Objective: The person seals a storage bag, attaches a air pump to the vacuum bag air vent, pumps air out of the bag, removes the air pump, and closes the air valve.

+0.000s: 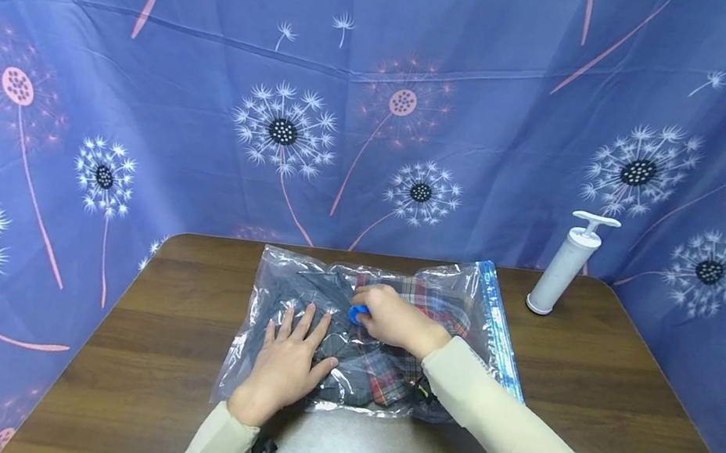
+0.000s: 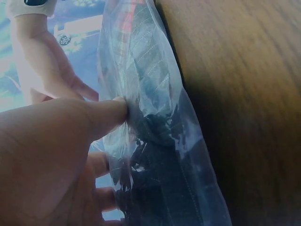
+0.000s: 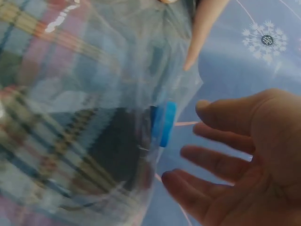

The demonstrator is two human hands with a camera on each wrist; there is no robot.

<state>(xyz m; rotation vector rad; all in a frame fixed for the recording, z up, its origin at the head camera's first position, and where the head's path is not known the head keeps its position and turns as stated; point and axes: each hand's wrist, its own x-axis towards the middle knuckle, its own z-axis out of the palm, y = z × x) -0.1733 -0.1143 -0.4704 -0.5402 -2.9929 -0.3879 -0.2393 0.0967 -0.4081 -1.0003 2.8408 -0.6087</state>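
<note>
A clear plastic vacuum storage bag (image 1: 234,364) lies on the table with folded clothes inside. Dark grey clothing (image 1: 340,369) fills its left part and a plaid garment (image 1: 413,290) its right. My left hand (image 1: 287,365) rests flat on the left part, fingers spread; in the left wrist view its thumb (image 2: 110,113) touches the film. A round blue valve cap (image 3: 168,123) sits on the bag's upper face. Beside the cap is my right hand (image 1: 394,319), whose loosely bent fingers stand just off it in the right wrist view, holding nothing.
A white hand pump (image 1: 563,270) with a T-shaped handle stands at the back right of the wooden table (image 1: 139,334). The bag's blue zip strip (image 1: 500,327) runs along its right edge. Blue dandelion-print fabric (image 1: 216,76) hangs behind and at the sides.
</note>
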